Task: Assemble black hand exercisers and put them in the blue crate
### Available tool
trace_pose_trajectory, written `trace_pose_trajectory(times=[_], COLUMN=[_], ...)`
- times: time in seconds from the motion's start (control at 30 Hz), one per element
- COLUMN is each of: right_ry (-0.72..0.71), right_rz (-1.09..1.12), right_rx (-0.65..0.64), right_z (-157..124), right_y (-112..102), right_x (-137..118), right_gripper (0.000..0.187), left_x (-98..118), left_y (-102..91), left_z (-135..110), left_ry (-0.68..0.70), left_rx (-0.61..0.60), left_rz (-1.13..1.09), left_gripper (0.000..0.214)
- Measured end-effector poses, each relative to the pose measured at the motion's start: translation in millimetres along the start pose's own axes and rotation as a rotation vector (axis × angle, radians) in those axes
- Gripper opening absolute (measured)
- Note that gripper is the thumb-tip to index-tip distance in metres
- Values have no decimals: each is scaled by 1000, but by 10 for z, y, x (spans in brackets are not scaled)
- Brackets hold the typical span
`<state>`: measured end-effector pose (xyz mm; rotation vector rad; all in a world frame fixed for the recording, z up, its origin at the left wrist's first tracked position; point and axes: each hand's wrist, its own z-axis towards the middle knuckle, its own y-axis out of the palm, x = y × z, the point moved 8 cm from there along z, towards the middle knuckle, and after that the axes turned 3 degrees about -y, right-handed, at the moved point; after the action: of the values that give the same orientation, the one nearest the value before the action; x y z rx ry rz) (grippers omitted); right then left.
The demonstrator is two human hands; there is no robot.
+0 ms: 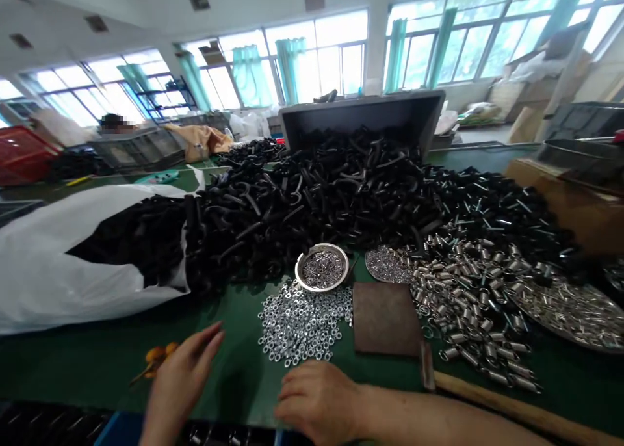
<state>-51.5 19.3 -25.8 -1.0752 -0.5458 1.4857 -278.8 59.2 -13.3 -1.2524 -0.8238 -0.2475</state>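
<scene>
Nuts are being reached for, it seems, and a light fingertip pinch is called for. Silvery and ring-shaped, they are heaped on the green desk just beyond the curled right hand, whose grip cannot be told; the left hand is held open beside orange fruit.

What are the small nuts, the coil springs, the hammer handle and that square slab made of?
Small nuts: metal, probably plated steel; bright silvery glints.
Coil springs: likely steel; shiny wire windings.
Hammer handle: apparently wood; tan and dull.
Square slab: matt brown, perhaps weathered metal; the look doesn't settle it.
</scene>
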Motion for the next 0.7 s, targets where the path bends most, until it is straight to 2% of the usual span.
trace_pose_trajectory(times=[0.07, 0.13, 0.17, 0.2, 0.27, 0.37, 0.47, 0.57, 0.63, 0.7], right_ry=[130, 273, 339, 403, 531, 711, 832, 903, 932, 960], right_rz=[-2, 12, 16, 16, -10, -76, -132, -187, -244, -328], right_rx=[33, 82, 110, 141, 197, 250, 273, 295, 324, 349], right_z=[-273, -577, -738, -904, -1250, -1769, -2199, -2507, -2660, -2790], right_y=[-391, -761, -927, -1082, -1346, -1645, -1862, -2056, -2205, -2367], right_x=[193, 415, 524, 630, 826, 1040, 1131, 1165, 1201, 1268], right_gripper=[20, 21, 21, 22, 24, 23, 24, 24, 24, 25], left_x=[962, 1865, 2240, 2536, 2903, 3095, 3104, 3122, 3154, 3159], left_y=[693, 1364, 1694, 2017, 2522, 2988, 3215, 3244, 3180, 3100], left_z=[308, 449, 476, 491, 562, 709, 856, 994, 1090, 1187], left_ry=[307, 547, 637, 694, 694, 639, 600, 589, 593, 533], left_rx=[-151, -242, -290, -353, -421, -450, -472, -488, -483, -524], left_rz=[-10, 31, 99, 182, 293, 343, 355, 323, 285, 144], left_gripper=[25, 25, 27, 30, 36, 42, 50, 61, 68, 75])
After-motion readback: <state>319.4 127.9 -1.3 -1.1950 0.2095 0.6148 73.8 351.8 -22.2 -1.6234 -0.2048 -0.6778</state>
